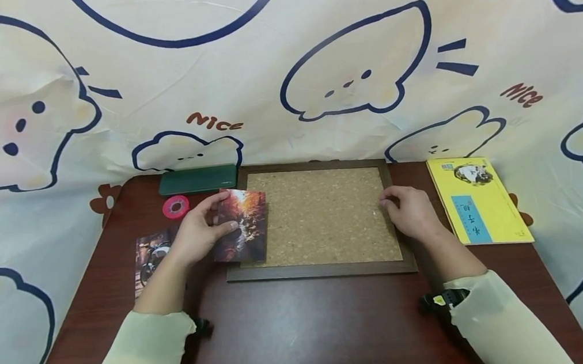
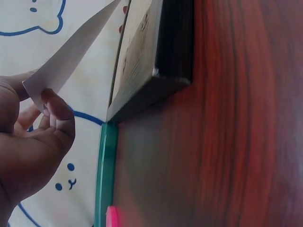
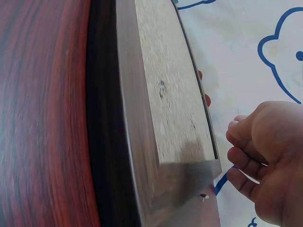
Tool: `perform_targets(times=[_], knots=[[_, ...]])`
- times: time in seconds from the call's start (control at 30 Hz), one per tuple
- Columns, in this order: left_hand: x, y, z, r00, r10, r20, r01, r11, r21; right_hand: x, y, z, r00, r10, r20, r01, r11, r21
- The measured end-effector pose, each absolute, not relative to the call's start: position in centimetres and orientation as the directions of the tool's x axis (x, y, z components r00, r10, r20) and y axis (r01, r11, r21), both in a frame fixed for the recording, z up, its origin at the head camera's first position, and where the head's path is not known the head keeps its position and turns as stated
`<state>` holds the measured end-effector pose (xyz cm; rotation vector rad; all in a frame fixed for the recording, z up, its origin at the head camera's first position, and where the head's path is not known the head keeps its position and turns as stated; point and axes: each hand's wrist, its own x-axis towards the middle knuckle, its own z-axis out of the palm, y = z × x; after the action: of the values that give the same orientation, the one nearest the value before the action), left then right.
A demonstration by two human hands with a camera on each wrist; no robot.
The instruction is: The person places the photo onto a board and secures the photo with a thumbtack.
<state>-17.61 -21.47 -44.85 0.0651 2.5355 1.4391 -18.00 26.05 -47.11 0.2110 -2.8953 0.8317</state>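
My left hand (image 1: 198, 229) pinches a picture card (image 1: 244, 226) between thumb and fingers, over the left side of a framed cork board (image 1: 326, 219). The card has an orange and dark print; its white back shows in the left wrist view. Near the board's right edge is my right hand (image 1: 412, 212), thumb and fingertips together. A thin line like a pin (image 3: 238, 110) sticks up from those fingertips, though it is faint and small. Partly behind the left forearm lies a second picture card (image 1: 148, 258).
A dark green flat case (image 1: 197, 180) lies at the back left, with a pink round disc (image 1: 175, 206) in front of it. On the right is a yellow book (image 1: 480, 200). Everything rests on a dark wood table (image 1: 315, 330) against a printed cloth (image 1: 262, 80).
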Motion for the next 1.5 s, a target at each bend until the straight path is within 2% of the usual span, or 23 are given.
perform_targets(times=[0.53, 1.07, 1.33, 1.5], knots=[[-19.4, -17.7, -45.7, -0.973, 0.166, -0.159, -0.067, 0.459, 0.886, -19.0, 22.7, -47.7, -0.981, -0.086, 0.176, -0.172, 0.809, -0.563], [-20.8, -15.2, -46.6, -0.975, 0.181, -0.127, -0.034, 0.443, 0.896, -19.7, 19.6, -47.7, -0.985, -0.104, 0.137, -0.167, 0.756, -0.633], [-21.5, -14.4, -46.9, -0.972, 0.18, -0.154, -0.056, 0.456, 0.888, -20.2, 17.8, -47.4, -0.982, -0.126, 0.14, -0.187, 0.748, -0.637], [-21.9, -14.1, -47.1, -0.973, 0.17, -0.154, -0.044, 0.521, 0.853, -20.6, 16.6, -47.1, -0.986, -0.137, 0.092, -0.164, 0.759, -0.631]])
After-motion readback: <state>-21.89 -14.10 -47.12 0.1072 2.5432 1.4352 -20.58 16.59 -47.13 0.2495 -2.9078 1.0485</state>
